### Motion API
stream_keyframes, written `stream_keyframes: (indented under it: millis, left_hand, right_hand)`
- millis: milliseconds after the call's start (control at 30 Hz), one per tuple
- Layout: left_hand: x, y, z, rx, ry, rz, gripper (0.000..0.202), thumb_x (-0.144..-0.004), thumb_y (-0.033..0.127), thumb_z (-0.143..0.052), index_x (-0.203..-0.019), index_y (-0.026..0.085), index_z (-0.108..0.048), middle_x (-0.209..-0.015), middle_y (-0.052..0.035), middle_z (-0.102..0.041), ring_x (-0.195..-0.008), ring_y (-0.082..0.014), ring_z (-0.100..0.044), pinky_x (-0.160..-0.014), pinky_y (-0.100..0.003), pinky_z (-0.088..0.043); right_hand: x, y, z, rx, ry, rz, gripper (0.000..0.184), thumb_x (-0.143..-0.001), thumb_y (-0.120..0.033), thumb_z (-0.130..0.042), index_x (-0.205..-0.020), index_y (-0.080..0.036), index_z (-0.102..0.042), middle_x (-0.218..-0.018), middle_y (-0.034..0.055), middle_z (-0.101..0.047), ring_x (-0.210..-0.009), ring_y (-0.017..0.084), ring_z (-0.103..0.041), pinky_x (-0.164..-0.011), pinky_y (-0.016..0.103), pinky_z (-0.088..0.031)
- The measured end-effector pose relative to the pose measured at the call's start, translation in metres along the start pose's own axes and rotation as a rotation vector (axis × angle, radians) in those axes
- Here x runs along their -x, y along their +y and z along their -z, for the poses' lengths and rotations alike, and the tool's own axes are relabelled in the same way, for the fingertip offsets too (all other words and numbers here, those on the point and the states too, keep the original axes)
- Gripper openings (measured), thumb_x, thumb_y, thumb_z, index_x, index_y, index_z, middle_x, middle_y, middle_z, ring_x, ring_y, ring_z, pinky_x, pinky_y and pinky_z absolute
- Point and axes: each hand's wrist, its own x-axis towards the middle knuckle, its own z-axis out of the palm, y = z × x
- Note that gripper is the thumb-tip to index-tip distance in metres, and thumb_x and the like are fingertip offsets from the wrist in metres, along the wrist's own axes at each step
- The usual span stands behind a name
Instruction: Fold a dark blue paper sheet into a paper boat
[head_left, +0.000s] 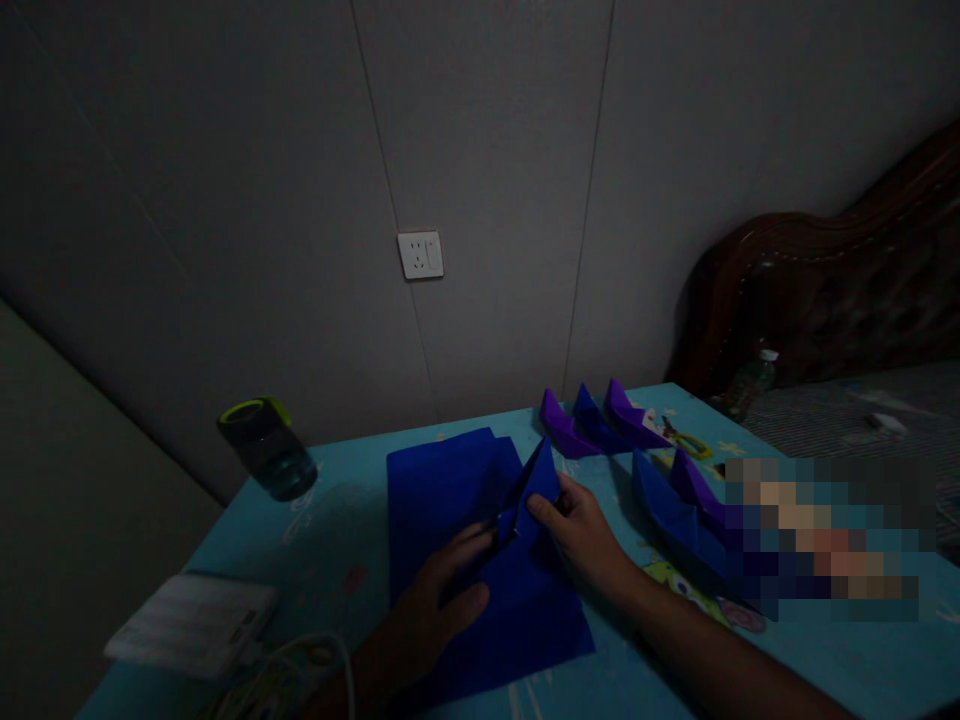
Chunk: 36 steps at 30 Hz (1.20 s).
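Note:
A partly folded blue paper piece (534, 492) stands up from a stack of blue paper sheets (450, 480) on the light-blue table (345, 540). My left hand (435, 600) presses flat on the sheets, fingertips touching the folded piece's left side. My right hand (581, 530) pinches its right edge between thumb and fingers. Behind them stand three folded paper boats, purple and blue (596, 420). More folded boats (679, 500) lie to the right of my right hand.
A dark jar with a green-rimmed lid (266, 450) stands at the table's back left. A white power bank (191, 625) with a cable lies front left. A wall socket (421, 255) is on the grey wall. A dark wooden headboard (825, 290) rises at right.

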Motion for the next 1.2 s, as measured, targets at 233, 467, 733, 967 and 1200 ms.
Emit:
stream_keyframes:
  millis: [233, 467, 733, 967, 1200]
  left_hand:
    - [-0.004, 0.010, 0.000, 0.114, -0.030, 0.081, 0.045, -0.084, 0.056, -0.059, -0.113, 0.024, -0.071, -0.125, -0.0097, -0.067, -0.113, -0.0297, -0.063, -0.096, -0.044, -0.050]
    - [-0.014, 0.022, -0.029, 0.214, 0.099, 0.163, 0.033, -0.079, 0.038, -0.070, -0.103, 0.021, -0.055, -0.076, 0.0013, -0.068, -0.072, -0.0167, -0.067, -0.063, -0.025, -0.050]
    - [-0.009, 0.020, -0.037, 0.295, -0.129, 0.349, 0.043, -0.084, 0.054, -0.057, -0.102, 0.014, -0.054, -0.073, -0.0046, -0.069, -0.057, -0.0163, -0.066, -0.053, -0.028, -0.052]
    - [-0.006, 0.022, -0.040, 0.029, -0.116, 0.205, 0.040, -0.093, 0.048, -0.045, -0.100, 0.012, -0.062, -0.071, -0.0038, -0.068, -0.049, -0.0107, -0.057, -0.048, -0.023, -0.046]
    - [-0.006, 0.020, -0.039, 0.084, -0.180, 0.263, 0.043, -0.088, 0.053, -0.051, -0.094, 0.012, -0.062, -0.068, -0.0034, -0.069, -0.052, -0.0128, -0.060, -0.051, -0.025, -0.049]
  right_hand:
    - [0.003, -0.001, -0.002, 0.025, 0.015, -0.048, 0.033, -0.076, -0.041, -0.077, -0.097, -0.019, -0.065, -0.076, -0.0002, -0.071, -0.059, 0.015, -0.064, -0.056, 0.027, -0.051]
    - [0.011, -0.003, -0.012, 0.038, 0.008, -0.046, 0.032, -0.075, -0.040, -0.077, -0.098, -0.019, -0.066, -0.078, 0.0000, -0.071, -0.065, 0.017, -0.064, -0.059, 0.027, -0.051]
    - [0.018, -0.002, -0.025, -0.043, -0.123, -0.122, 0.037, -0.080, -0.053, -0.070, -0.085, -0.016, -0.063, -0.052, -0.0041, -0.059, -0.036, 0.009, -0.047, -0.038, 0.020, -0.036]
    - [0.017, 0.000, -0.021, -0.148, -0.175, -0.176, 0.045, -0.079, -0.060, -0.068, -0.079, -0.014, -0.067, -0.058, 0.0002, -0.063, -0.041, 0.008, -0.049, -0.041, 0.019, -0.038]
    - [0.016, 0.005, -0.018, -0.172, -0.184, -0.217, 0.056, -0.080, -0.067, -0.061, -0.083, -0.011, -0.069, -0.063, 0.0048, -0.069, -0.040, 0.010, -0.053, -0.041, 0.021, -0.043]
